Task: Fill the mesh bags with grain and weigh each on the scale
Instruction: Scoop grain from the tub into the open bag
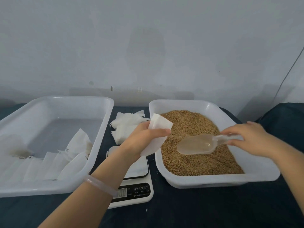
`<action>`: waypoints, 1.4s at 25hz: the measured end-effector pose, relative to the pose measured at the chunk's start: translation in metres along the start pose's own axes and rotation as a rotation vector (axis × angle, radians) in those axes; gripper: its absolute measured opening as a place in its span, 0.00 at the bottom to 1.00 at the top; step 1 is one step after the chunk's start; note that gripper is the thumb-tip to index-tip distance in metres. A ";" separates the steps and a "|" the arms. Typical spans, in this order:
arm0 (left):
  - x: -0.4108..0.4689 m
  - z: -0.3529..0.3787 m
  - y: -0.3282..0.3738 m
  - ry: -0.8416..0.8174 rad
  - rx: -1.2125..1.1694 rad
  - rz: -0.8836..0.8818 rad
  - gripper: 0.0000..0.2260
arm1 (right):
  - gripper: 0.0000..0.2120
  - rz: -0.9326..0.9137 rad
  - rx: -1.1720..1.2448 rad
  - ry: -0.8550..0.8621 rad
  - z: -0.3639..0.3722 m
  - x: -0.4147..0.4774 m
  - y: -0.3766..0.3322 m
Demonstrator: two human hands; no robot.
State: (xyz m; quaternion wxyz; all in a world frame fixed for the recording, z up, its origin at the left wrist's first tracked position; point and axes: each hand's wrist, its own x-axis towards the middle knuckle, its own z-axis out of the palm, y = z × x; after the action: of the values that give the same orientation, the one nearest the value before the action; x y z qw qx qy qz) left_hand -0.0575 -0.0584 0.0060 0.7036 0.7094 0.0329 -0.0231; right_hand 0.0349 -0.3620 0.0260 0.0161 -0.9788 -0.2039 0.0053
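Left hand (143,139) is wrapped around a limp, flat white mesh bag (160,124), its open end sticking up past the thumb, right over the left rim of the white plastic tray (213,181) of golden-brown grain (197,163). Right hand (253,139) pinches the handle of a clear plastic scoop (195,144), its see-through bowl low over the grain. The white digital scale (139,191) sits under the left forearm, toward the near edge of the dark table (205,211).

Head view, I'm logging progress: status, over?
Left hand grips flat mesh bag. Right hand holds clear scoop over grain, scoop looks empty. No bag seen on scale; nothing in the way.
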 end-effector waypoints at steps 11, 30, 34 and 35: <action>0.027 0.030 -0.007 0.110 0.361 0.198 0.24 | 0.17 -0.033 0.250 -0.045 0.018 -0.010 -0.013; 0.041 0.060 -0.025 0.077 0.523 0.247 0.23 | 0.13 0.005 0.345 0.000 -0.077 -0.024 0.014; 0.042 0.061 -0.026 0.068 0.497 0.267 0.23 | 0.13 0.034 0.251 -0.059 -0.081 -0.016 0.006; 0.042 0.061 -0.026 0.065 0.495 0.273 0.23 | 0.13 0.039 0.232 -0.071 -0.082 -0.015 0.004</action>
State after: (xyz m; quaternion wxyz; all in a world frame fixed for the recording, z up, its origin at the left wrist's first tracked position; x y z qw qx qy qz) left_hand -0.0172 -0.1190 -0.0235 0.5040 0.8580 -0.0470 0.0871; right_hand 0.0245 -0.3744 0.1078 0.1222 -0.9734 -0.1831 0.0638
